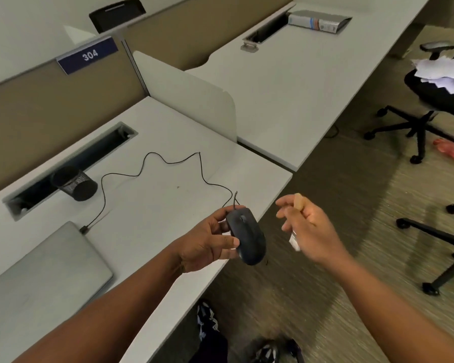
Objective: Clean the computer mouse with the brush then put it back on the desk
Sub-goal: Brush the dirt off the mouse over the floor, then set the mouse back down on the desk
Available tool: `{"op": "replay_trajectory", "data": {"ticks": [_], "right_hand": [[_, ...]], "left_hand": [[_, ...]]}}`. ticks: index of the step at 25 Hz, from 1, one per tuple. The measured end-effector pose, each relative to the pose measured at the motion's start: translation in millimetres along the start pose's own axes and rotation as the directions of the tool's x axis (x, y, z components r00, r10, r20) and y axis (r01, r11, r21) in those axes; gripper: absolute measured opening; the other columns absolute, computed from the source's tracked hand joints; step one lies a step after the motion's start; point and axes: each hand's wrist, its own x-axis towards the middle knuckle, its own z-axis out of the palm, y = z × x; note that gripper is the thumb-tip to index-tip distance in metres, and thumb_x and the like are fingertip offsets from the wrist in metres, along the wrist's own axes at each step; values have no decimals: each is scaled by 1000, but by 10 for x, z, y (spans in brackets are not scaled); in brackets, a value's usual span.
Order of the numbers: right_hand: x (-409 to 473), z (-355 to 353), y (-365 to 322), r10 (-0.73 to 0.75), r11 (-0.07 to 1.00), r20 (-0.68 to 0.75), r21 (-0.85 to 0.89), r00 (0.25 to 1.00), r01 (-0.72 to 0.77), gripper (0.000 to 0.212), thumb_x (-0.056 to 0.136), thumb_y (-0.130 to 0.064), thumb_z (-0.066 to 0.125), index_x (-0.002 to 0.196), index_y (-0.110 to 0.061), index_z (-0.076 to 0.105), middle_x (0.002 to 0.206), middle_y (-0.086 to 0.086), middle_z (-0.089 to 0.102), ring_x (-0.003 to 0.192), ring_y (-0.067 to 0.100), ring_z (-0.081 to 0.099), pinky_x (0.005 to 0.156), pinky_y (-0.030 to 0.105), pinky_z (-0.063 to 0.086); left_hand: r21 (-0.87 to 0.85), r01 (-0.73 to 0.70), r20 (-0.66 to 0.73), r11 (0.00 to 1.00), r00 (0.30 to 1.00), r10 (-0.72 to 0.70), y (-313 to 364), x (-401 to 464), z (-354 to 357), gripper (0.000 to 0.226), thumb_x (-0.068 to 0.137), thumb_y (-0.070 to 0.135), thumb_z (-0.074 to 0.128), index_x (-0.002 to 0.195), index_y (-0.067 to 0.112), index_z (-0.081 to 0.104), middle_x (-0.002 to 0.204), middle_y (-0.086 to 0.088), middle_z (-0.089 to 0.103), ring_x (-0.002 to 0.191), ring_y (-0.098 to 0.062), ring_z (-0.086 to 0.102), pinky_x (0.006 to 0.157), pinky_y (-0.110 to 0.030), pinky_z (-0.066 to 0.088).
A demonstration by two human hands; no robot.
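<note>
Left hand (207, 242) curls thumb and fingers round the black mouse (247, 237), held just off the desk (168, 200) edge (cable (152, 155) trailing to the laptop (42, 273)), while right hand (307, 226), beside it, pinches a blurred brush (295, 241).

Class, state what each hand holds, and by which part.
Left hand grips the mouse by its sides. Right hand holds a blurred brush around its middle.
</note>
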Motion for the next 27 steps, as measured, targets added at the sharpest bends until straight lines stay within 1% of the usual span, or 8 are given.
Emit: {"op": "replay_trajectory", "data": {"ticks": [1,3,5,7,10,16,24,27], "right_hand": [[26,100,19,-4,995,92,-100,996,13,19,106,-23,48,110,-29,66,85,-11,64,72,2,59,64,18,46],[75,317,63,-3,965,221,-256,975,61,19,103,-34,56,120,-32,63,98,-16,63,83,2,61,73,24,51],[135,524,51,41,914,279,-397,959,76,52,92,-52,67,139,-37,51,124,-20,55,107,5,59,91,32,55],[217,694,-20,61,879,266,-472,962,74,75,83,-61,74,147,-40,40,137,-17,49,121,9,55,99,32,52],[424,937,-93,-15,872,266,-468,964,143,76,83,-57,76,147,-38,39,143,-13,55,124,13,58,101,33,52],[1057,1269,-290,-132,837,235,-493,963,236,76,86,-50,76,150,-32,40,139,-7,57,120,16,61,91,22,46],[1924,1598,-866,-350,788,181,-474,919,393,74,84,-44,77,148,-27,44,134,0,61,115,21,62,93,42,56],[2157,1712,-1077,-440,770,150,-445,886,457,73,86,-40,78,149,-23,45,132,3,61,114,19,60,91,37,54]], "left_hand": [[-22,-8,-21,1000,1000,8,17,20,-62,67,83,-8,71,138,26,60,137,-12,63,116,-34,71,89,-48,62],[-57,-23,-70,998,997,19,54,54,-191,70,81,-8,73,142,23,57,139,-14,63,116,-36,71,86,-46,63],[-59,-35,-122,998,992,28,79,83,-356,74,78,-4,75,145,21,53,142,-16,61,119,-39,69,87,-46,63],[-85,-38,-143,996,989,25,102,103,-516,76,77,-3,75,146,19,52,143,-17,60,120,-41,68,87,-46,63],[-150,-65,-136,987,990,44,175,144,-772,73,80,-9,72,145,18,53,140,-18,62,118,-40,70,86,-44,62],[-176,-170,-185,970,973,137,628,316,-1223,63,88,-17,63,141,17,57,127,-11,71,111,-32,73,85,-43,62],[-40,-333,-253,942,915,313,1516,461,-1751,66,91,-18,58,147,16,51,130,-11,65,115,-31,70,96,-48,60],[-18,-394,-260,919,890,376,1823,462,-1885,70,86,-15,61,146,17,51,130,-12,65,118,-33,69,95,-47,59]]}}
